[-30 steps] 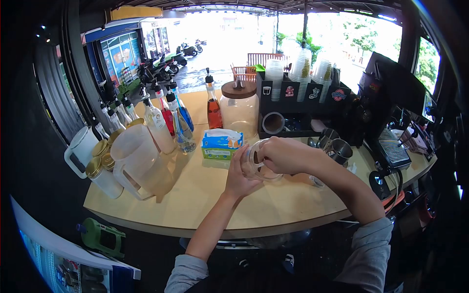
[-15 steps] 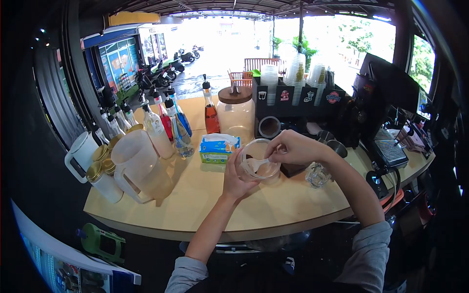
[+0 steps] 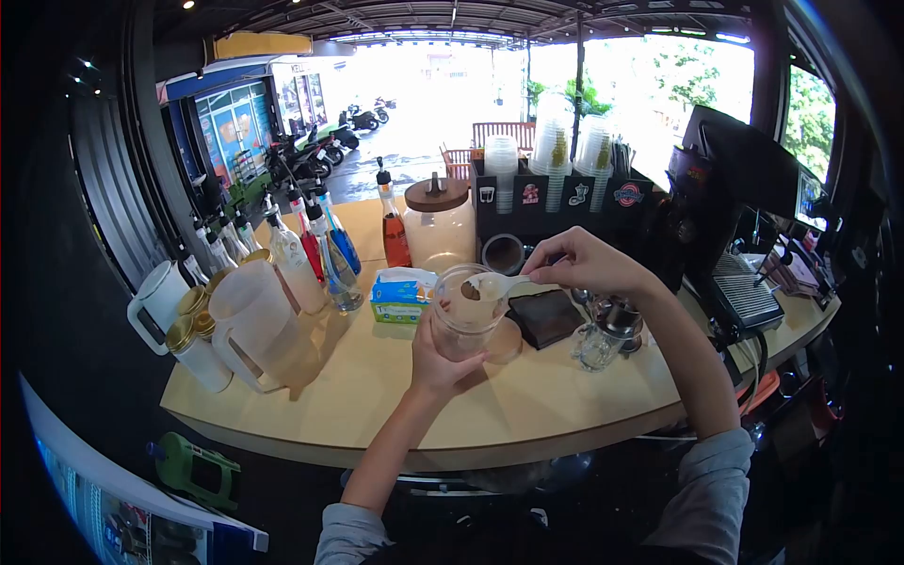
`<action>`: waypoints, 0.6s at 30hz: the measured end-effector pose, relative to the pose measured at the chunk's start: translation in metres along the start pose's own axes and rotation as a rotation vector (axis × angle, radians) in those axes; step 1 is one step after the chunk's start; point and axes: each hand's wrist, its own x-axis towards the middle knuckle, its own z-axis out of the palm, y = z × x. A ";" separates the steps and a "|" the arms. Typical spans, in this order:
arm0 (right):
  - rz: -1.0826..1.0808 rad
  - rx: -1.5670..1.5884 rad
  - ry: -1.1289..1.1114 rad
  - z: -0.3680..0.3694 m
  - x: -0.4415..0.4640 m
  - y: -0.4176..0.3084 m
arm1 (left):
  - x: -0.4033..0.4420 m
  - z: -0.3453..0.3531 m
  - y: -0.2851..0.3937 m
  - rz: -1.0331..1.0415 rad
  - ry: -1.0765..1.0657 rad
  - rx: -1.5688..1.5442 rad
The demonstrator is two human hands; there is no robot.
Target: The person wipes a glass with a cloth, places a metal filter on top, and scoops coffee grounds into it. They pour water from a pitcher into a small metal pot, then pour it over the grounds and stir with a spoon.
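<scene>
My left hand (image 3: 441, 363) is wrapped around a clear round jar (image 3: 463, 330), held above the counter with its open mouth tilted up. Between the thumb and fingers of my right hand (image 3: 586, 262) is the handle of a white spoon (image 3: 504, 285). The spoon's bowl is at the jar's mouth, and something brown shows at its tip. Behind and below the jar, a round wooden disc (image 3: 505, 341) lies on the counter. A black mat (image 3: 546, 318) and a glass mug (image 3: 597, 350) are to the right, under my right forearm.
On the wooden counter (image 3: 358, 414), a blue-and-green tissue pack (image 3: 403, 299) stands left of the jar. Syrup bottles (image 3: 337, 264), a frosted pitcher (image 3: 252, 325) and gold-lidded jars (image 3: 198, 348) fill the left side. A cup rack (image 3: 565, 212) stands behind; an espresso machine (image 3: 739, 282) is at right.
My right hand has moved up and slightly right, lifting the spoon from inside the jar to its rim. The jar has moved slightly left, and the black mat shows more now.
</scene>
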 end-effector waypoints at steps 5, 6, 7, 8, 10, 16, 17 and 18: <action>-0.038 -0.011 0.065 -0.031 -0.025 0.006 | -0.015 0.019 0.019 -0.187 0.060 -0.004; -0.044 -0.022 0.095 -0.037 -0.031 0.011 | -0.016 0.025 0.023 -0.218 0.070 -0.025; -0.044 -0.020 0.091 -0.045 -0.036 0.017 | -0.016 0.031 0.029 -0.220 0.072 -0.023; -0.015 -0.019 0.106 -0.052 -0.042 0.023 | -0.015 0.037 0.035 -0.229 0.109 0.021; 0.015 -0.020 0.121 -0.069 -0.054 0.038 | -0.012 0.051 0.040 -0.237 0.145 0.063; -0.004 -0.020 0.174 -0.108 -0.098 0.080 | -0.004 0.081 0.030 -0.293 0.320 0.129; 0.000 -0.016 0.171 -0.112 -0.105 0.087 | -0.003 0.083 0.028 -0.298 0.319 0.131; -0.022 -0.093 0.206 -0.115 -0.112 0.094 | -0.002 0.085 0.022 -0.288 0.349 0.155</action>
